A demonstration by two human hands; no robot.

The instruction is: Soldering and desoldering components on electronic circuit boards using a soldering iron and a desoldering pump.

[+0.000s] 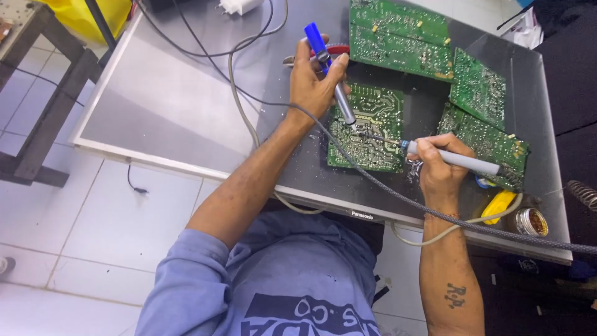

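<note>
A: Starting from the left, what is lying on the desk?

B: Grey cables are trailing across its bare grey surface, running down from the far edge toward the person. A white plug adapter is sitting at that far edge.

A: And the left hand?

B: It is closing around a desoldering pump with a blue plunger and a silvery barrel. The fingers are wrapping the barrel and the thumb is resting near the plunger. The pump is leaning, with its tip pointing down at the green circuit board lying flat in the middle of the desk.

A: Is the tip touching the board?

B: It is sitting right at the solder side, though I cannot tell whether it is actually making contact.

A: What is the right hand doing?

B: It is gripping a soldering iron with a grey handle, held like a pen. The iron's thin tip is reaching left onto the same board, meeting the pump's tip at nearly one spot. A braided cord is running under the wrist and off to the right.

A: Anything further right?

B: Three more green boards are lying beyond and beside the centre one, some overlapping. Near the right wrist a yellow tool and a small round tin are sitting at the desk's near edge, and a coiled metal iron stand is showing at the far right.
</note>
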